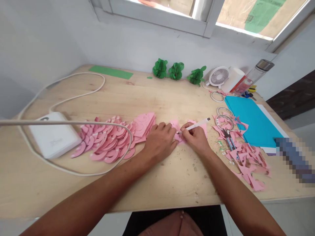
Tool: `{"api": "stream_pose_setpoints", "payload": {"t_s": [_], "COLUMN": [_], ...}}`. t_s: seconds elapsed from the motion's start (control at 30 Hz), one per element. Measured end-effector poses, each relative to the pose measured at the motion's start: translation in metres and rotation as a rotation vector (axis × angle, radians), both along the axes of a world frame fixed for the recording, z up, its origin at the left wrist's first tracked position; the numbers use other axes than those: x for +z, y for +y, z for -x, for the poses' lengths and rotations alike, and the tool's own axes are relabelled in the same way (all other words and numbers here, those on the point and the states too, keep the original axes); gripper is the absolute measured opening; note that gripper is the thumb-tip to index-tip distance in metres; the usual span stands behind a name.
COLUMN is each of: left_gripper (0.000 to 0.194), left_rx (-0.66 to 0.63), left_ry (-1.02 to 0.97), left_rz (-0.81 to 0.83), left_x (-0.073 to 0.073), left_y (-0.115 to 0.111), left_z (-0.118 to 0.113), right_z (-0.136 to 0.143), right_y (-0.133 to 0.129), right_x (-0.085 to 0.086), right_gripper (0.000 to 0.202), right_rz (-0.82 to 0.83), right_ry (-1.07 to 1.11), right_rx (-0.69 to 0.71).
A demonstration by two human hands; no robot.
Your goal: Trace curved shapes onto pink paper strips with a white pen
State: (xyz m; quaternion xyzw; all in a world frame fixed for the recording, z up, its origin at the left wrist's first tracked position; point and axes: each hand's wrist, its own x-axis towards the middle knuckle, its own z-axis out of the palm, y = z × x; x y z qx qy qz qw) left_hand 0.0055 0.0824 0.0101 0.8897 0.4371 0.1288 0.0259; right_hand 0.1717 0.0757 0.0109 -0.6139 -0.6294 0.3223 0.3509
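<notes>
My right hand (pixel 197 137) is closed around a white pen (pixel 198 124), whose tip points down and left at a small piece of pink paper (pixel 181 137). My left hand (pixel 161 139) lies over the left side of that paper, fingers bent and holding it against the table; its fingertips are partly hidden. Just left of this hand stand folded pink sheets (pixel 144 124) with curved outlines drawn on them. Beside those is a heap of cut pink paper petals (pixel 110 141). Another pink sheet (pixel 203 127) lies partly behind my right hand.
A white power adapter (pixel 55 134) with a long cable (pixel 81 174) is at the left. Pink scraps (pixel 248 160), scissors (pixel 230 141) and tape rolls (pixel 224 122) lie right, near blue sheets (pixel 253 121). Green paper flowers (pixel 176 71), a fan (pixel 219 76) and a bottle (pixel 253 77) line the back.
</notes>
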Motion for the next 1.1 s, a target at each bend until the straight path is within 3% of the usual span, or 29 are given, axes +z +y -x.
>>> {"api": "stream_pose_setpoints", "payload": {"t_s": [1.1], "left_gripper": [0.017], "left_rx": [0.009], "left_ry": [-0.018], "left_rz": [-0.006], "left_x": [-0.0011], "left_y": [0.0000], "left_z": [-0.0004], "right_z": [-0.0007], "right_y": [0.0007], "right_x": [0.0002], "right_gripper": [0.015], "right_rz": [0.000], "right_ry": [0.000], "right_rx": [-0.005]}}
